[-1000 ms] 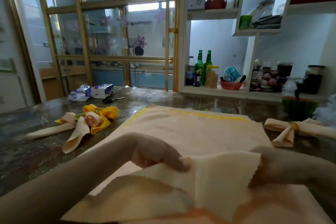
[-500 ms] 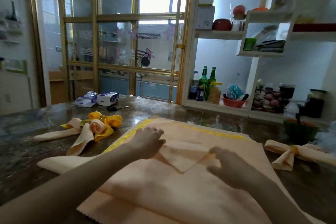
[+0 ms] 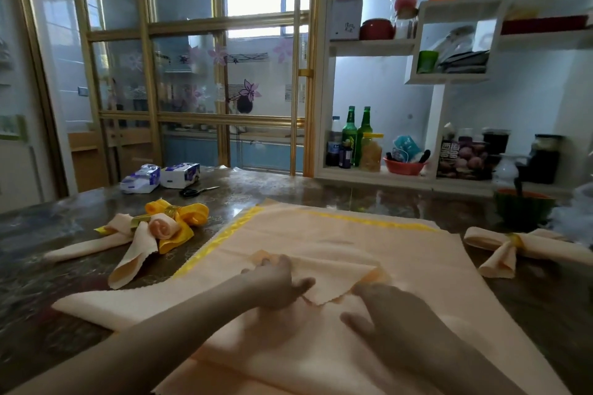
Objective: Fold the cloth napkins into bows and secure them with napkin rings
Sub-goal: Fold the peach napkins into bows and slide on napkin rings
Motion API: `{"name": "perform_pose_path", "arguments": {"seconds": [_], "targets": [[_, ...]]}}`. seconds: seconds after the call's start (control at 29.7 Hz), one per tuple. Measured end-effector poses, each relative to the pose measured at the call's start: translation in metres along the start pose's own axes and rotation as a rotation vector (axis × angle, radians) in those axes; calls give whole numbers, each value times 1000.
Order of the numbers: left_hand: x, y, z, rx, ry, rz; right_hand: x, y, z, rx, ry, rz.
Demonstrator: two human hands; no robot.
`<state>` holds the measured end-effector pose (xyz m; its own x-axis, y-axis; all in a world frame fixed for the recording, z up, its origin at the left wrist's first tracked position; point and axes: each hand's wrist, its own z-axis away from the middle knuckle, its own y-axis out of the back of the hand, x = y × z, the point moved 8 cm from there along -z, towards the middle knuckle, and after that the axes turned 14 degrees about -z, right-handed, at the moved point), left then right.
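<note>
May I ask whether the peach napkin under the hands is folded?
Partly folded: one napkin corner lies doubled over the middle, under the left hand.

Two bare arms, seen from the person's own head camera. The left forearm [image 3: 160, 340] is long and slender, bare along the whole length in view, and narrows to the wrist at the left hand [image 3: 276, 285]. The right forearm [image 3: 465, 362], nearer the lens, looks broader, and it too is bare. The right hand [image 3: 385, 308] is backlit, dim and softly blurred, and its knuckles are hard to make out.
</note>
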<state>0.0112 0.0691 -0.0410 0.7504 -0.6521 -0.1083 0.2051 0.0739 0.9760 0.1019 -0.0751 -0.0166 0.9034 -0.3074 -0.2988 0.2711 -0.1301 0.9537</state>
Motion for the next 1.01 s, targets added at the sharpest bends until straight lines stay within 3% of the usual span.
{"name": "perform_pose_path", "arguments": {"seconds": [0.1, 0.24, 0.3, 0.37, 0.47, 0.54, 0.84, 1.01], "targets": [[8, 14, -2, 60, -5, 46, 3, -12, -6, -18, -24, -7], [24, 28, -23, 109, -113, 828, 6, -11, -15, 10, -21, -36], [21, 29, -36, 138, -107, 1036, 7, -5, -22, 25, -20, -39], [15, 20, -45, 164, -55, 944, 9, -8, -28, 12, -28, -49], [13, 11, -49, 208, -14, 381, 18, -25, -32, -61, -61, -68], [9, 11, -49, 221, -11, 213, 24, -37, -31, -123, -73, -73], [-37, -1, -50, 171, 13, 20, 30, -41, -20, -193, -105, -52], [-57, 4, -47, 264, 108, -69, 39, -34, -33, -131, -143, -82]]}}
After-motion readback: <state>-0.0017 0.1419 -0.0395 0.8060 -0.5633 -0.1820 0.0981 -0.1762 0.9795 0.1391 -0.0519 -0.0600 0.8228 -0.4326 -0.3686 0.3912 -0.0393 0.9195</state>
